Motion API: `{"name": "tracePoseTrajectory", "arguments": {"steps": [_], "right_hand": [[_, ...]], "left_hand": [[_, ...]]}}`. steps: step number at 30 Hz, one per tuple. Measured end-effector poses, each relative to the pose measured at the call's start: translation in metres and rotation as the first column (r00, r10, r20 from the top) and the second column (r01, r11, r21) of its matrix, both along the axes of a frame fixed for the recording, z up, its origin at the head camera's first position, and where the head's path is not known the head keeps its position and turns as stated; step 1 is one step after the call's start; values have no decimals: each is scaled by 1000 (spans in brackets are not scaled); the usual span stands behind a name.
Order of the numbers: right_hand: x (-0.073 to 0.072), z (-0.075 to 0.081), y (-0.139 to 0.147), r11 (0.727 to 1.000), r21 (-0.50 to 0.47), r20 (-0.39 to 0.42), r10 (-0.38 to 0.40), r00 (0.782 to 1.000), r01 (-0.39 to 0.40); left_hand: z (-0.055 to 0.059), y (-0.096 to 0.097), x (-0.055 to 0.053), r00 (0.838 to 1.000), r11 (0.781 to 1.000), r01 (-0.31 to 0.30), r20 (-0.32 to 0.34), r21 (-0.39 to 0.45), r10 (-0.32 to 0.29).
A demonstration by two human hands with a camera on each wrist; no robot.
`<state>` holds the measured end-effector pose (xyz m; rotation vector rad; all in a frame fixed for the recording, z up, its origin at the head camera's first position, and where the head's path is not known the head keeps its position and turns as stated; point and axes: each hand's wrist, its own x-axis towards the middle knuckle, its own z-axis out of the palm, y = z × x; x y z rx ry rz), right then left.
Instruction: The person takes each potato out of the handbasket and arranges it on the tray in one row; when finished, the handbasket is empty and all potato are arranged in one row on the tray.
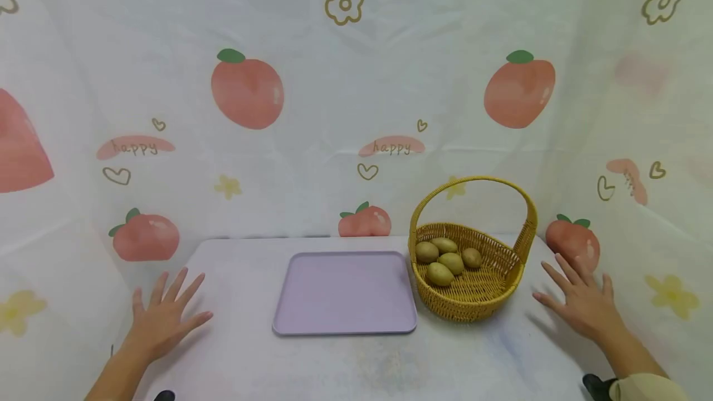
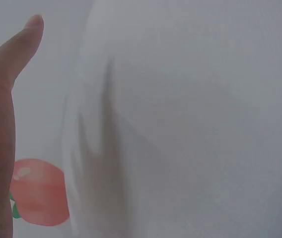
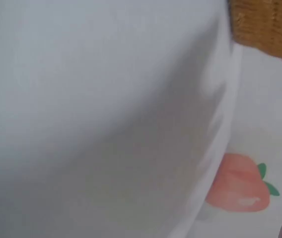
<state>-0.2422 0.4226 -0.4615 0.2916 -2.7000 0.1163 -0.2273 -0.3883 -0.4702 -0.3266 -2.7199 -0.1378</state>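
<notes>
In the head view my left hand [image 1: 159,320] hovers at the table's left edge, fingers spread and holding nothing. Its thumb [image 2: 24,47] shows in the left wrist view. On the other side my right hand [image 1: 587,302] is spread out too, beside the table's right edge and nearest to a yellow wicker basket [image 1: 468,311] with a tall arched handle. Several brownish-green potatoes or kiwi-like fruits [image 1: 451,263] lie in the basket, mostly toward its left side. Left of the basket lies a flat, pale purple tray [image 1: 345,293] with nothing on it.
The white table [image 1: 234,351] carries the tray and basket. Behind and to both sides hangs a white cloth [image 1: 312,91] printed with peaches, flowers and hearts. The basket's handle [image 1: 476,178] rises well above its rim. In the right wrist view, part of the basket [image 3: 267,27] shows at top right.
</notes>
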Motion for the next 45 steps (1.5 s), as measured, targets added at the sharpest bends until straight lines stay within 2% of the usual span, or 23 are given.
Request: {"name": "tracePoseTrajectory", "arguments": {"steps": [7,10,12,15,18,23,26,28,33,40,43,45], "right_hand": [[14,6,-13,998,-46,-73,27,997,-30],[15,7,-18,993,-89,-133,68,989,-80],[14,8,-21,983,-115,-188,117,975,-140],[11,11,-28,960,-138,-272,200,941,-244],[8,18,-40,938,-154,-302,255,918,-311],[0,35,-60,909,-192,-310,303,901,-371],[-7,45,-71,888,-225,-335,317,887,-402],[-12,51,-79,879,-251,-342,311,887,-406],[-24,66,-96,879,-307,-287,280,916,-364],[-45,82,-114,884,-360,-135,266,955,-297],[-54,88,-121,872,-414,-40,271,962,-263],[-60,91,-125,864,-442,34,285,958,-241]], "left_hand": [[10,11,5,998,1000,19,-55,9,-18],[14,18,4,996,999,35,-88,13,-34],[16,24,3,993,998,58,-108,12,-56],[21,34,-1,987,996,94,-134,2,-93],[29,43,-4,978,991,133,-165,11,-129],[43,58,-12,961,976,203,-209,78,-183],[51,68,-19,959,968,228,-197,105,-205],[57,74,-23,958,963,241,-189,117,-217],[72,85,-31,956,944,271,-166,190,-241],[90,98,-39,961,909,274,-122,313,-247],[95,104,-42,960,897,280,-111,343,-257],[97,108,-43,957,884,289,-110,368,-267]]}}
